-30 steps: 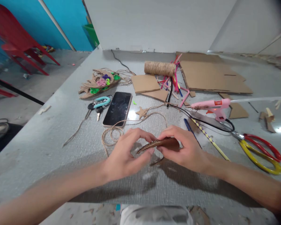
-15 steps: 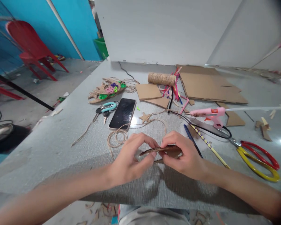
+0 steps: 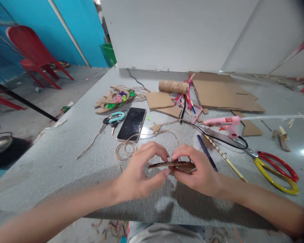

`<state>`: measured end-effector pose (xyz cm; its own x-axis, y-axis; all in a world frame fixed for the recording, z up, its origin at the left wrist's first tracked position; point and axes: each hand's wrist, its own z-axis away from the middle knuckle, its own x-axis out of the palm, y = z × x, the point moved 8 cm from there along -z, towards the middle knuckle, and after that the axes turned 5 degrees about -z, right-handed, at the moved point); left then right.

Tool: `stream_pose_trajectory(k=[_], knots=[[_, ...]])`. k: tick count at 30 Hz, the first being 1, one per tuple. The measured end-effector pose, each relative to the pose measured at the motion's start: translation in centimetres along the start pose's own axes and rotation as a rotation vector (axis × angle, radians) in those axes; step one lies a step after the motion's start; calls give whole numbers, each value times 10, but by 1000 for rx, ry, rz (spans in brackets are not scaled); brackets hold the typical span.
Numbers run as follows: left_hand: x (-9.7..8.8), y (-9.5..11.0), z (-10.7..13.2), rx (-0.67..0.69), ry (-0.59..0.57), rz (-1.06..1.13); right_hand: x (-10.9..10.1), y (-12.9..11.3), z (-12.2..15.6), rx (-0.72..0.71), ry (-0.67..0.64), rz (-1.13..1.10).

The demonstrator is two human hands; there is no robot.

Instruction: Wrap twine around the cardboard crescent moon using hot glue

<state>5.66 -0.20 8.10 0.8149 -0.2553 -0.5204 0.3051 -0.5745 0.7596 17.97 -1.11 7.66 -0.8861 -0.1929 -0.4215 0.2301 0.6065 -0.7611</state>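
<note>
Both my hands hold a flat brown cardboard piece edge-on, just above the grey table. My left hand pinches its left end between thumb and fingers. My right hand grips its right end, fingers curled over the top. A loose coil of jute twine lies just beyond my left hand, running to a small cardboard star.
A phone and keys lie ahead on the left, with a twine craft piece behind. A twine spool, cardboard sheets, coloured sticks, a pink glue gun, scissors and pencils lie to the right. Red chairs stand off left.
The cardboard piece has tilted from slanted to nearly level between my fingers. The camera view shifted slightly; the hands stay in the same place.
</note>
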Motion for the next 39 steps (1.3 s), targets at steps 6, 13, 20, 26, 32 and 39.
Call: stream_pose_trajectory(k=[6,13,20,26,32,39], knots=[[-1,5,-2,30,2,-33,1,-3,0,-19,0,32],[-2,7,1,53,40,-94,0,-3,0,4,6,50],[-2,7,-1,41,25,-80,1,-4,0,-24,-4,91],[2,3,2,-21,-60,-3,4,-6,0,28,-32,52],[-38,6,1,107,248,-17,-10,39,-7,477,6,-216],[-50,-41,-12,-148,377,10,14,83,1,673,-319,-280]])
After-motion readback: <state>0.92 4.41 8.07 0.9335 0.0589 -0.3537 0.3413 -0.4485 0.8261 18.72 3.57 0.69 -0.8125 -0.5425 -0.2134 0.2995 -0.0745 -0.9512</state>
